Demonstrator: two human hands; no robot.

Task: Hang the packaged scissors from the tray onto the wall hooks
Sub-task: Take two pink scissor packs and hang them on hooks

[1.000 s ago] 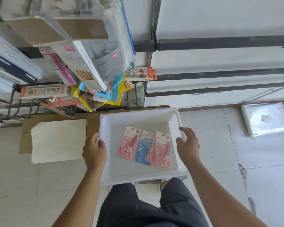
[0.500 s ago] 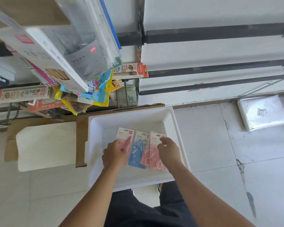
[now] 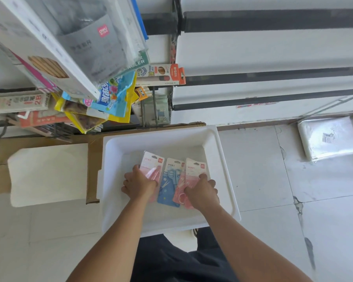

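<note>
A white tray [image 3: 222,159] sits on the floor in front of me. Three packaged scissors lie side by side in it: a pink pack [image 3: 152,162] on the left, a blue pack [image 3: 171,176] in the middle, a pink pack [image 3: 196,167] on the right. My left hand [image 3: 139,185] covers the lower half of the left pink pack, its thumb at the pack's left edge. On the right pink pack, my right hand [image 3: 202,192] has its fingers curled round the right edge. Black wall rails [image 3: 273,74] run across the white wall above.
Hanging stationery packs [image 3: 110,94] crowd the rack at upper left, close over the tray. Flattened cardboard [image 3: 93,159] and a white board [image 3: 49,176] lie left of the tray. A plastic-wrapped white bundle [image 3: 330,137] rests on the tiled floor at right.
Both hands left the tray's side rims and came down inside it onto the two pink packs. The view has tilted closer to the tray.
</note>
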